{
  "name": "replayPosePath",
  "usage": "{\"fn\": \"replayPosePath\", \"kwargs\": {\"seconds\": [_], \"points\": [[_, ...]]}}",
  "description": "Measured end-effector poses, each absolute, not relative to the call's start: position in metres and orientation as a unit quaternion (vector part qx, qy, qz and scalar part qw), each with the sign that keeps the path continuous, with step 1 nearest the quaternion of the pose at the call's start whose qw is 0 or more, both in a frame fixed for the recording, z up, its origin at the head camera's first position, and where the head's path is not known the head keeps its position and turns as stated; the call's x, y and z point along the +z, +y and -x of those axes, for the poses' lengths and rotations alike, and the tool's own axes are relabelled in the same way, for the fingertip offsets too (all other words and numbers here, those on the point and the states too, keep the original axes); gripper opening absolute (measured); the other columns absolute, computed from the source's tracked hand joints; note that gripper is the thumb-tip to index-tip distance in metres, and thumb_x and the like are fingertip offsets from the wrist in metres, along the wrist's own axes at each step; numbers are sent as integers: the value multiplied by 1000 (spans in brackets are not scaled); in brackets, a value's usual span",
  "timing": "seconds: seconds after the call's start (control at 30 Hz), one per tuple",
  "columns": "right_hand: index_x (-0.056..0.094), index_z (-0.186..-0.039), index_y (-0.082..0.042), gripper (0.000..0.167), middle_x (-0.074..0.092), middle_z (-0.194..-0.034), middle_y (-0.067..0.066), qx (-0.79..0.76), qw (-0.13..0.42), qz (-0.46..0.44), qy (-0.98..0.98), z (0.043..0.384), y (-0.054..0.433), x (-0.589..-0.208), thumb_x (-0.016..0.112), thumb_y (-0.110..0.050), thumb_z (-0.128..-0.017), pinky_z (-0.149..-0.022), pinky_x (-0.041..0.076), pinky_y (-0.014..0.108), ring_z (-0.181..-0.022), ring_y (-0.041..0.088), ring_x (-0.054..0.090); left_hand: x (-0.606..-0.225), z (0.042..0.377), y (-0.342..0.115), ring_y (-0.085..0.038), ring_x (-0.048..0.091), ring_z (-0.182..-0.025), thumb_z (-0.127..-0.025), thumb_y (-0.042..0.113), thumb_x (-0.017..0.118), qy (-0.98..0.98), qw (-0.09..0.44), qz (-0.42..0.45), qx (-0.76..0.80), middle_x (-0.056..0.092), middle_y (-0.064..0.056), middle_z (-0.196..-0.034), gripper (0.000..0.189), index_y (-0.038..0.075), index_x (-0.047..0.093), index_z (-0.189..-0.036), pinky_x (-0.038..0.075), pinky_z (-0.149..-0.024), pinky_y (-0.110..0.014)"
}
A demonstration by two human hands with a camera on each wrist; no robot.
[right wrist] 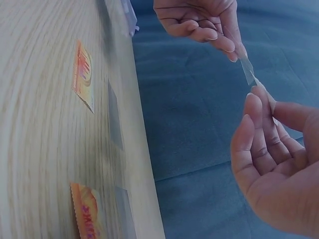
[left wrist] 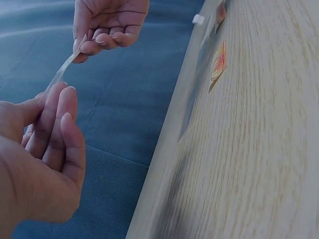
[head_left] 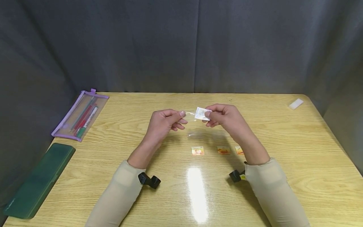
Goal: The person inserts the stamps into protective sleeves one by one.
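Note:
Between finger and thumb, my left hand (head_left: 166,121) pinches one end of a small clear plastic sleeve (head_left: 191,116). My right hand (head_left: 225,116) pinches a small white stamp (head_left: 200,113), which overlaps the sleeve's other end. Both hands are raised above the table, and the sleeve (right wrist: 246,71) spans the gap between them in the right wrist view. Below them on the table lie an orange-and-yellow stamp (head_left: 197,150), a second one (head_left: 223,150), and a third (head_left: 239,150) partly hidden by my right wrist. Serrated edges show on a stamp (right wrist: 83,74) in the right wrist view.
Clear sleeves (head_left: 195,135) lie behind the stamps on the wooden table (head_left: 127,189). To the left are a purple-edged mesh pouch (head_left: 80,116) with pens and a green case (head_left: 39,181). A white block (head_left: 296,103) sits at the back right, before a grey curtain (head_left: 181,47).

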State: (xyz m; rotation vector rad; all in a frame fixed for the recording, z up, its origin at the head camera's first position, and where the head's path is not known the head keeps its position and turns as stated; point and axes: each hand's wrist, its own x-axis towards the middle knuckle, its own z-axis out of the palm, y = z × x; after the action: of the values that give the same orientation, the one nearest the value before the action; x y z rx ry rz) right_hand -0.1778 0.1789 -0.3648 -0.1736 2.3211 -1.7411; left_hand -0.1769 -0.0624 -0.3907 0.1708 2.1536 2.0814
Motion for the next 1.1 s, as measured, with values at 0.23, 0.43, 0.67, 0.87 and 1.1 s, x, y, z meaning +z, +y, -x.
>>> {"fn": "replayPosePath", "kwargs": {"seconds": [0.23, 0.43, 0.67, 0.87, 1.1], "points": [[67, -121, 1, 29, 71, -97, 7, -600, 111, 56, 790, 177, 177, -365, 61, -19, -101, -80, 59, 28, -78, 13, 71, -389, 176, -61, -12, 74, -67, -96, 28, 72, 721, 65, -59, 688, 78, 2, -77, 25, 3, 77, -98, 55, -61, -24], [67, -120, 1, 29, 72, -98, 8, -597, 107, 57, 793, 177, 177, -365, 62, -20, -101, -80, 59, 28, -78, 14, 71, -390, 176, -61, -13, 75, -70, -97, 24, 71, 724, 57, -67, 684, 78, 0, -80, 22, 3, 77, -100, 56, -64, -25], [67, -120, 1, 29, 73, -96, 5, -596, 102, 52, 794, 177, 178, -364, 62, -20, -101, -79, 60, 27, -78, 13, 71, -389, 176, -61, -10, 75, -76, -97, 16, 70, 713, 51, -65, 696, 79, 0, -86, 20, -1, 76, -106, 57, -69, -29], [67, -120, 1, 29, 73, -93, 1, -603, 92, 48, 791, 177, 178, -364, 63, -20, -101, -79, 60, 27, -77, 12, 71, -389, 175, -60, -9, 75, -74, -97, 14, 70, 707, 53, -62, 703, 79, -1, -86, 19, -1, 75, -107, 56, -66, -25], [67, -120, 1, 29, 72, -91, -2, -613, 77, 39, 785, 177, 177, -361, 64, -20, -100, -79, 59, 27, -75, 12, 70, -388, 175, -60, -10, 75, -74, -96, 17, 72, 715, 43, -66, 695, 80, -4, -91, 22, -1, 75, -108, 58, -69, -31]]}}
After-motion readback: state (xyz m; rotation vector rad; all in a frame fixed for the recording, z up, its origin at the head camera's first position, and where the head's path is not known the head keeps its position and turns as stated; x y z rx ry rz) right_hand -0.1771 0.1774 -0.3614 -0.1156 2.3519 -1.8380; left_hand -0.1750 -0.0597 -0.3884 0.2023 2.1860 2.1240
